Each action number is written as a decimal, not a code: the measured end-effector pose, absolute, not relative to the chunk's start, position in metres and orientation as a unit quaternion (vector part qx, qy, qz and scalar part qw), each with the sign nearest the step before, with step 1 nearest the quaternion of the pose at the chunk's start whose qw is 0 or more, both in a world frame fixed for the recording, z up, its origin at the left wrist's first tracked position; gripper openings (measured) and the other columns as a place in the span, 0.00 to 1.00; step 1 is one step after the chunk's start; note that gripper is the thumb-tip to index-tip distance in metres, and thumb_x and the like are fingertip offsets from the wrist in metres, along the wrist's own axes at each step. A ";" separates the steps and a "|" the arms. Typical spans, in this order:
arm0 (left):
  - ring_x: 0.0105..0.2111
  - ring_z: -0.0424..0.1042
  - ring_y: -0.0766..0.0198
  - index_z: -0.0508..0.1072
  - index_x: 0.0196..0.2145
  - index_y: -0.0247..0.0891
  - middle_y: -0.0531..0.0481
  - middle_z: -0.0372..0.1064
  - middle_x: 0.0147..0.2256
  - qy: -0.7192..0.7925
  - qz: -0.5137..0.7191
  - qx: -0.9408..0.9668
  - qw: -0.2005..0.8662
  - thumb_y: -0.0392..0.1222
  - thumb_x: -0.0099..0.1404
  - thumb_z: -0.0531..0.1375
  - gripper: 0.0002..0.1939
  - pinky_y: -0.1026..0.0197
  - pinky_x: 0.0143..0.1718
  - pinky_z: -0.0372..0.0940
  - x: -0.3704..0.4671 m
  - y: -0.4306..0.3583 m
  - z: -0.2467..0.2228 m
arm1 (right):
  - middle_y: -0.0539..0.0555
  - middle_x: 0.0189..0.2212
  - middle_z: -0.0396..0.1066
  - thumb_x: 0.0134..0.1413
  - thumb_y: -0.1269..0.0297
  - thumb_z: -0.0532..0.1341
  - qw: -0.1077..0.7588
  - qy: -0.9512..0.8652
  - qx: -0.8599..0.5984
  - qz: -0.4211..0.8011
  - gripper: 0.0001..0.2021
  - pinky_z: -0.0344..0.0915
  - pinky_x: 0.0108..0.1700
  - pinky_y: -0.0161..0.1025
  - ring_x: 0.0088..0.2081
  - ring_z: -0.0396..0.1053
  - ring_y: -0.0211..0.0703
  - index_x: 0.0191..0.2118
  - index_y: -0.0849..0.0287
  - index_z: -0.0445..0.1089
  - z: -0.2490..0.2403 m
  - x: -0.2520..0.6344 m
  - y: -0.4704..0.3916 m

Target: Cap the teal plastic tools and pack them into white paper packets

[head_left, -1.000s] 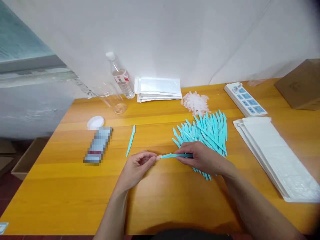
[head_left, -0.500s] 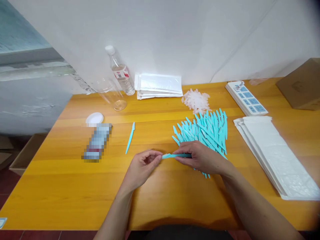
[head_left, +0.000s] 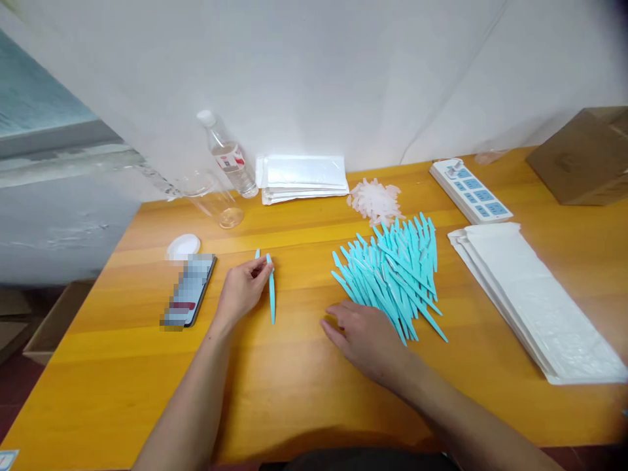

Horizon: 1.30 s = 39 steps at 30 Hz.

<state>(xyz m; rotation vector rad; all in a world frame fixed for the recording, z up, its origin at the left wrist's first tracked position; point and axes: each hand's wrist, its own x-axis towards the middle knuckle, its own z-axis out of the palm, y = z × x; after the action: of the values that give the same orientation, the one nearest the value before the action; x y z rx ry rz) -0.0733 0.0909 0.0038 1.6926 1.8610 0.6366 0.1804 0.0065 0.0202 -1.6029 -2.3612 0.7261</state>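
Note:
My left hand (head_left: 243, 286) pinches a turquoise eyebrow razor (head_left: 272, 302) near its head end, over the table's left-middle. A second turquoise razor (head_left: 258, 253) lies just behind the fingers, mostly hidden by them. My right hand (head_left: 367, 335) has its thumb and fingers apart with nothing between them. It is at the near left edge of a heap of turquoise eyebrow razors (head_left: 387, 271). Behind that heap is a small pile of translucent whitish plastic pieces (head_left: 375, 199), which look like blade covers.
White pouches lie at the back (head_left: 304, 173) and right (head_left: 534, 294). A power strip (head_left: 471, 191), cardboard box (head_left: 583, 157), water bottle (head_left: 229, 157), clear jar (head_left: 216, 201), white lid (head_left: 184, 246) and phone (head_left: 191, 291) stand or lie around the wooden table (head_left: 284, 405).
My left hand has carried the razor leftward to beside the lone razor and turned it lengthwise. My right hand has let go of it and opened. The view has shifted slightly.

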 end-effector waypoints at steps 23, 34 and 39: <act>0.50 0.68 0.59 0.73 0.46 0.44 0.46 0.68 0.49 0.395 0.164 0.846 0.319 0.44 0.65 0.61 0.11 0.56 0.53 0.63 -0.021 0.085 0.014 | 0.57 0.39 0.74 0.67 0.66 0.54 0.033 -0.811 -0.574 0.105 0.10 0.61 0.33 0.37 0.41 0.70 0.48 0.42 0.55 0.74 0.004 0.205 0.007; 0.38 0.74 0.62 0.77 0.44 0.38 0.46 0.75 0.43 0.450 0.180 0.860 0.163 0.47 0.68 0.55 0.15 0.62 0.41 0.66 0.032 0.238 0.016 | 0.53 0.36 0.73 0.66 0.67 0.57 0.046 -0.778 -0.625 0.042 0.07 0.58 0.26 0.36 0.35 0.72 0.45 0.40 0.54 0.73 -0.006 0.209 0.009; 0.40 0.74 0.59 0.78 0.47 0.41 0.45 0.74 0.47 0.432 0.119 0.887 0.113 0.39 0.66 0.55 0.16 0.60 0.44 0.66 0.075 0.279 0.003 | 0.55 0.35 0.73 0.64 0.68 0.58 0.053 -0.785 -0.617 0.029 0.08 0.60 0.29 0.38 0.36 0.71 0.47 0.37 0.56 0.75 -0.012 0.207 0.010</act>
<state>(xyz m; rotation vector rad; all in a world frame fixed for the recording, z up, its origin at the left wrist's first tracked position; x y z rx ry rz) 0.0748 0.2787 0.0025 2.6020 1.2668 0.3479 0.2072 0.0102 -0.0124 -1.8753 -2.3845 0.0893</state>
